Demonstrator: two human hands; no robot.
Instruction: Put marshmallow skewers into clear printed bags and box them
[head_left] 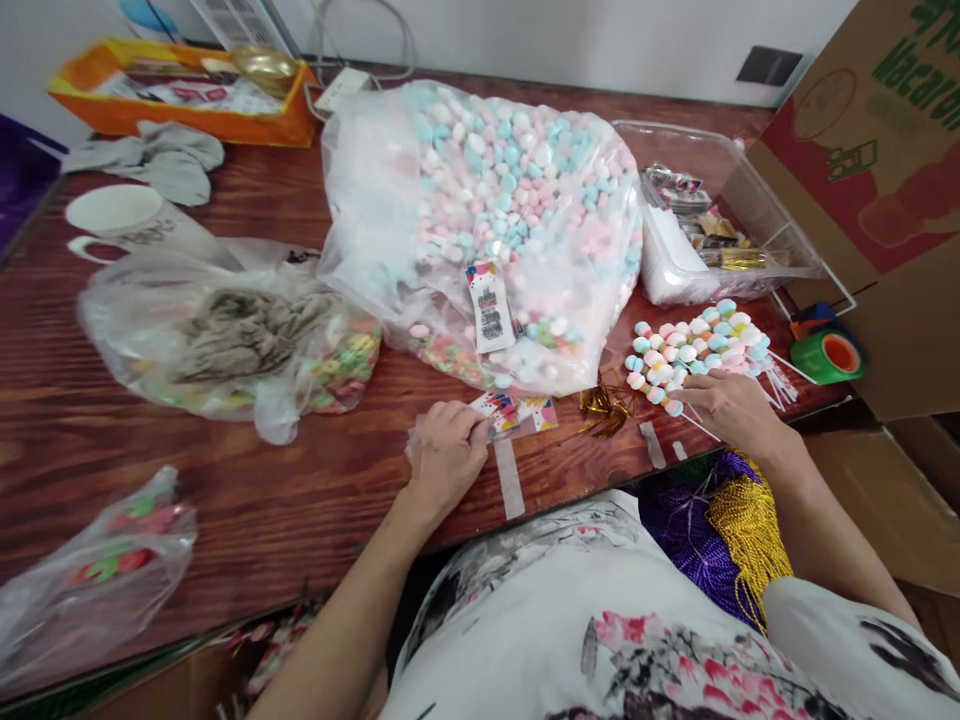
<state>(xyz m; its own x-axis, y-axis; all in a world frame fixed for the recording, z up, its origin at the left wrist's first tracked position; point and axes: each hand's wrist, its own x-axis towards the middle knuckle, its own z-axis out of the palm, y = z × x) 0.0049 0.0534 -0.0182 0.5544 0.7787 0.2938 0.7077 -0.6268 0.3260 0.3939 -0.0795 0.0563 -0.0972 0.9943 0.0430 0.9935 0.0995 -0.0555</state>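
R hand (726, 408) at asst. candy sticks (694, 347)

Candy sticks (694, 347) lie before tub (686, 286); packets (681, 190), apparently, in it

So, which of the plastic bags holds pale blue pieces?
The largest bag, mid-table, mixing them with pink and white; the bag by the mug and the lower-left bag show no blue.

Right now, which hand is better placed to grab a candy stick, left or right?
Probably the right hand: it is right at the near side of the candy sticks. The left hand is farther off, beside the printed cards.
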